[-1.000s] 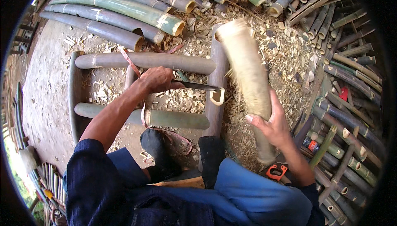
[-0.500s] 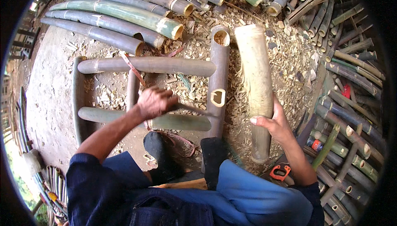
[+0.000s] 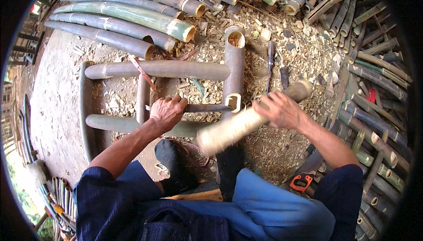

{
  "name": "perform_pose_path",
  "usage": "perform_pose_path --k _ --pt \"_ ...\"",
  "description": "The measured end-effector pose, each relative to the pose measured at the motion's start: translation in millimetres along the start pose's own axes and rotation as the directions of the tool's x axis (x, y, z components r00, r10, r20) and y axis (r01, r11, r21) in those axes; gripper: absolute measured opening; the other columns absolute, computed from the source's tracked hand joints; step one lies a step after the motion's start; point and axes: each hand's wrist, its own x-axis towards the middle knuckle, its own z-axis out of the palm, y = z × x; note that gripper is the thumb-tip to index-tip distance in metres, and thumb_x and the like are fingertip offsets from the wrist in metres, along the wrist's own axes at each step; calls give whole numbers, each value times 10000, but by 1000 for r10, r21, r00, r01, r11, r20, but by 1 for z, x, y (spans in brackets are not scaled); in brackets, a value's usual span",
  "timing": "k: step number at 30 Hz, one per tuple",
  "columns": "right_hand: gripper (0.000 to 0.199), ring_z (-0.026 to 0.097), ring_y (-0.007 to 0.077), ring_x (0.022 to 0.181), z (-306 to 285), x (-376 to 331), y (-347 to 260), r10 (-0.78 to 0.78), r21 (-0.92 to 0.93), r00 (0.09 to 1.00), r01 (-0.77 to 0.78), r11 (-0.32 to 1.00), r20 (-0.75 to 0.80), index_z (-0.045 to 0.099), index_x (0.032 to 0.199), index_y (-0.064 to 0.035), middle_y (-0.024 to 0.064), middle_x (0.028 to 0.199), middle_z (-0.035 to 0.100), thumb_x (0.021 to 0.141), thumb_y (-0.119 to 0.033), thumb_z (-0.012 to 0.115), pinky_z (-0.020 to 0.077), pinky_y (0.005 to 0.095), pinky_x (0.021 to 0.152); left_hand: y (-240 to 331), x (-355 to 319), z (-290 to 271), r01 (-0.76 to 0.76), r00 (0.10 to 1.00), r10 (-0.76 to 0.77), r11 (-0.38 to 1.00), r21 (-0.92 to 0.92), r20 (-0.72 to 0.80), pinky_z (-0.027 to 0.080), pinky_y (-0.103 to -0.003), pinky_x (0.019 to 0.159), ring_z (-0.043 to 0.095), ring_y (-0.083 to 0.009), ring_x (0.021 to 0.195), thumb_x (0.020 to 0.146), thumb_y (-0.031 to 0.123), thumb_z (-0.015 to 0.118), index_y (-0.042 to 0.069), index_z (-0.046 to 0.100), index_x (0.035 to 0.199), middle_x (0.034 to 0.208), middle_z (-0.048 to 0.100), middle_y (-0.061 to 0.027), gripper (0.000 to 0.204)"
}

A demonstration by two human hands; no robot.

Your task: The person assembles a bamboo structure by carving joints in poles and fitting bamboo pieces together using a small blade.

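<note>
My left hand (image 3: 166, 111) grips the handle of a flat metal blade (image 3: 207, 107). Its tip rests in a square notch (image 3: 233, 101) cut in an upright grey bamboo post (image 3: 234, 67) of a bamboo frame lying on the ground. My right hand (image 3: 280, 109) holds a thick pale bamboo log (image 3: 246, 122) across the middle. The log lies tilted and motion-blurred, its near end low at the centre and its far end by the right of the post.
Long green and grey bamboo poles (image 3: 132, 16) lie stacked at the top. Thinner bamboo pieces (image 3: 374, 56) pile up along the right. Wood chips (image 3: 207, 47) cover the ground. A chisel (image 3: 270, 60) lies right of the post. An orange-handled saw (image 3: 302, 183) is by my right knee.
The pale bamboo log went from standing upright at the right of the frame to swinging down and across toward the blade. My left hand moved slightly down along the blade.
</note>
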Motion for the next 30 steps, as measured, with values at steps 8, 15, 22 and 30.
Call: perform_pose_path --k 8,15,22,30 --pt "798 653 229 878 7 14 -10 -188 7 952 195 981 -240 502 1357 -71 98 1002 610 741 -402 886 607 389 718 0 -5 10 -35 996 39 998 49 -81 568 -476 706 720 -331 872 889 115 614 83 568 1015 901 637 -118 138" --pt "747 695 269 800 -24 12 17 280 32 960 -279 960 -20 507 1367 -28 162 1048 649 793 -331 875 636 366 631 -42 45 -21 35 966 96 873 -487 240 585 -418 722 743 -264 767 788 300 844 74 791 899 810 757 -118 256" --pt "657 693 252 994 -77 4 12 843 864 539 -420 277 -9 512 1335 -17 158 1140 671 827 -279 836 593 384 849 -20 49 -23 -47 993 92 879 -474 72 529 -501 680 679 -417 704 918 484 727 16 747 815 704 674 -210 479" --pt "701 644 192 1041 -59 -40 -31 852 929 467 -366 -56 235 485 1364 31 117 1158 651 839 -310 800 524 345 936 6 69 -33 -14 993 64 907 -420 104 532 -543 692 672 -461 726 985 678 498 25 741 792 692 656 -242 723"
